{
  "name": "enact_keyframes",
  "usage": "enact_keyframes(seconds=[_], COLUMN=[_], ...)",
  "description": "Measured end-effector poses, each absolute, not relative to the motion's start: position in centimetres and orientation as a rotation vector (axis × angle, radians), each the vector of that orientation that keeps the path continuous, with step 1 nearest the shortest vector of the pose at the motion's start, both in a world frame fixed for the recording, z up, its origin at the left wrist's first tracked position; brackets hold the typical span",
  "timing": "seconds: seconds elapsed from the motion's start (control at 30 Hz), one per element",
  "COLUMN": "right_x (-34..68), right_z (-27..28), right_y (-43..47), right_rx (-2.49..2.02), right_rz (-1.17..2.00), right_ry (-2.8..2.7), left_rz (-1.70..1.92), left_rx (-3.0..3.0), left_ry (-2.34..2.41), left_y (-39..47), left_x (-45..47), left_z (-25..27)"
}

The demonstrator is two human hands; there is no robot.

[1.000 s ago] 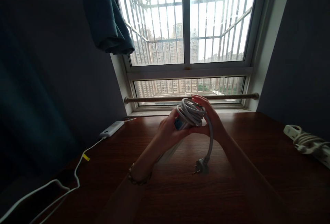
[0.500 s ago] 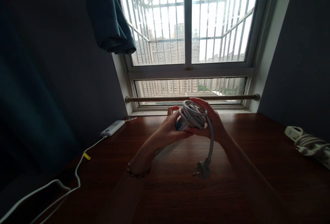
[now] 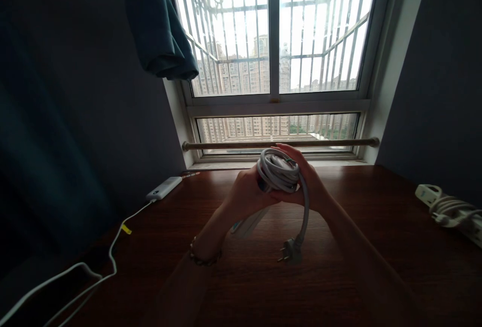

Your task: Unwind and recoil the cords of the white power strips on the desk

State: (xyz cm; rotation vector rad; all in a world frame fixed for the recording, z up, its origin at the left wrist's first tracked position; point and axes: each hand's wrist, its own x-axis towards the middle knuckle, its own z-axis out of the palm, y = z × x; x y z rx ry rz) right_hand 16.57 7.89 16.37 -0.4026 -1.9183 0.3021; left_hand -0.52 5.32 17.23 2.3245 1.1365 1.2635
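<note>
A coiled grey-white power cord [image 3: 276, 169] is held up above the table between my two hands. My left hand [image 3: 244, 196] closes round the coil's left side. Curved over its right side is my right hand [image 3: 312, 181], its fingers along the top and its thumb beneath. From the coil a free end hangs down to a pronged plug [image 3: 291, 250]. Part of a dark object shows inside the coil by my left hand, too hidden to name. Below my left wrist, a pale long object [image 3: 248, 224] is partly covered; what it is I cannot tell.
On the brown wooden table [image 3: 339, 277], a white box-like device [image 3: 164, 188] with a white cable [image 3: 113, 251] lies at left. A white power strip [image 3: 429, 194] wrapped in its cord lies at right. Behind are a metal rail [image 3: 233, 144], a barred window and a blue curtain [image 3: 158, 30].
The coil has turned slightly and shifted a little left in my hands. My left fingers have moved out of sight behind it. The hanging plug has swung slightly left.
</note>
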Motion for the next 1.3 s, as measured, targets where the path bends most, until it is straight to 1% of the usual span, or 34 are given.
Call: enact_keyframes(seconds=[0.13,0.3,0.53,0.63,0.77,0.87,1.07,1.2,1.3], right_x=[16.8,16.9,17.1,17.1,17.4,17.7,17.5,16.9,16.7], right_z=[16.3,16.5,16.4,16.1,15.8,16.1,16.6,16.7,16.9], right_y=[7.9,8.0,8.2,8.2,8.2,8.0,7.6,7.5,7.4], right_rx=[-0.389,-0.392,-0.484,-0.528,-0.558,-0.568,-0.565,-0.464,-0.390], right_rz=[0.304,0.183,0.077,0.110,0.238,0.322,0.373,0.318,0.224], right_ry=[-1.907,-1.866,-1.844,-1.824,-1.793,-1.792,-1.790,-1.853,-1.885], left_rz=[1.257,1.288,1.208,1.144,1.014,0.986,1.075,1.220,1.263], left_rx=[2.279,2.184,2.176,2.221,2.302,2.339,2.369,2.254,2.210], left_ry=[1.163,1.069,1.088,1.081,1.131,1.168,1.205,1.121,1.046], left_y=[5.3,5.9,6.1,5.8,4.8,4.4,4.5,5.0,5.2], left_x=[-0.7,-0.6,-0.7,-0.8,-0.6,-0.4,-0.6,-1.0,-1.2], left_z=[17.0,16.5,16.5,16.7,17.4,17.6,17.5,17.4,17.3])
